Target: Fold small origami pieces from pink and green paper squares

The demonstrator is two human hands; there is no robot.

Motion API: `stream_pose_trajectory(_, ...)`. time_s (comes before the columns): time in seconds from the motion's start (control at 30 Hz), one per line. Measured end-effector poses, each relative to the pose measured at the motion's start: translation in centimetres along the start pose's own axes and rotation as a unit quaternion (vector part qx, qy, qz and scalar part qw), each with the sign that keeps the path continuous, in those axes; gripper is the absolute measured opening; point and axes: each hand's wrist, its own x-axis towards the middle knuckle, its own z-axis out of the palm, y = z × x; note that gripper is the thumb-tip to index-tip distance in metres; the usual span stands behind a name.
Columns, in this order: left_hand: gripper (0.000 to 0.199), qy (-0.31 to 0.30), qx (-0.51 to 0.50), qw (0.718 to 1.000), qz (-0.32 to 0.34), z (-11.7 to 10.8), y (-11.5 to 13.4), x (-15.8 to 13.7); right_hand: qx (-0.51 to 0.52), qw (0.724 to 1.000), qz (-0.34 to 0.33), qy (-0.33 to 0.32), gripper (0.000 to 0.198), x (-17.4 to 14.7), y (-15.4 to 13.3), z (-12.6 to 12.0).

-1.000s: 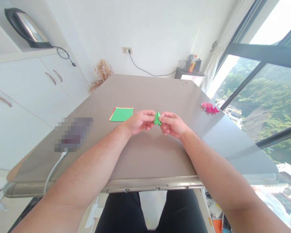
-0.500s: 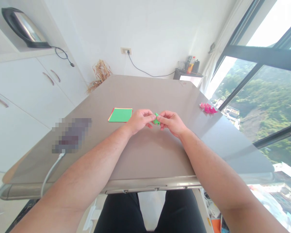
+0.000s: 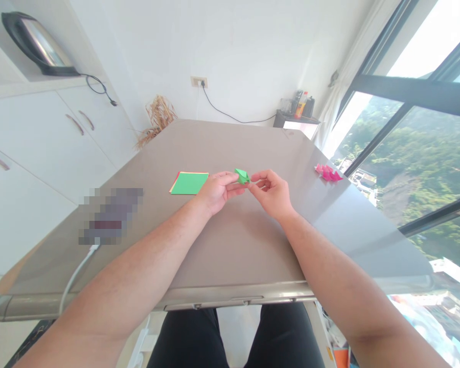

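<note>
A small piece of folded green paper (image 3: 242,176), an origami piece with a pointed end, is held just above the table. My left hand (image 3: 217,191) grips it from the left, thumb on top and fingers stretched beneath. At its right corner are the thumb and forefinger of my right hand (image 3: 272,191), in a loose pinch. Left of my left hand lies a stack of square paper sheets (image 3: 189,184), green on top, with red and yellow edges showing underneath.
Pink folded paper pieces (image 3: 328,174) rest near the right edge of the grey table (image 3: 233,148). A pixelated dark object (image 3: 113,214) with a white cable (image 3: 74,278) lies at the left. Windows (image 3: 414,138) stand to the right, a small cabinet with bottles (image 3: 297,120) behind.
The folded green paper has turned and now shows more of its surface. My left fingers have extended under it, and my right fingers have parted slightly at its corner.
</note>
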Motion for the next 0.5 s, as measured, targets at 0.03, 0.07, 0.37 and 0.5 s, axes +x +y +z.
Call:
stream_pose_trajectory(0.03, 0.011, 0.000, -0.007, 1.000, -0.003, 0.03, 0.00, -0.02, -0.016, 1.000, -0.010, 0.000, 0.018, -0.02, -0.07, -0.02)
stream_pose_trajectory(0.07, 0.011, -0.001, -0.008, 1.000, -0.006, 0.08, -0.01, -0.06, -0.030, 0.999, -0.020, -0.001, 0.015, -0.02, -0.10, -0.04)
stream_pose_trajectory(0.37, 0.017, -0.020, 0.045, 0.999, -0.016, 0.18, -0.02, -0.46, -0.030, 0.999, -0.023, 0.032, 0.023, 0.21, 0.43, 0.02)
stream_pose_trajectory(0.5, 0.022, -0.044, 0.069, 0.997, -0.006, -0.03, -0.18, -0.46, -0.032, 0.999, -0.014, 0.027, 0.023, 0.25, 0.38, -0.01)
